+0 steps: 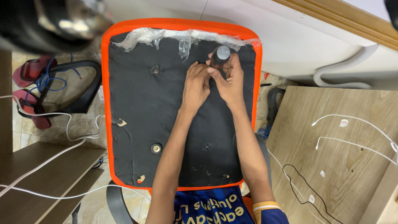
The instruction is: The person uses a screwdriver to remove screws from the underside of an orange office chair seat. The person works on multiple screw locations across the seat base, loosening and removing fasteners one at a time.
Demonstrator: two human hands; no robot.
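Note:
An upturned chair seat (141,124) lies in front of me, its underside black fabric with an orange mesh rim and several bolt holes. My right hand (230,81) grips a screwdriver with a dark handle and grey cap (219,56), held upright near the seat's far right corner. My left hand (195,83) pinches at the spot just beside the tool's tip. Torn clear plastic wrap (182,38) clings along the far edge.
A black armrest (81,89) and red sandals (29,70) lie on the floor to the left, with white cables (62,132) over a wooden shelf. A wooden panel (344,166) with white and black wires is on the right. A grey hose (344,66) runs along the wall.

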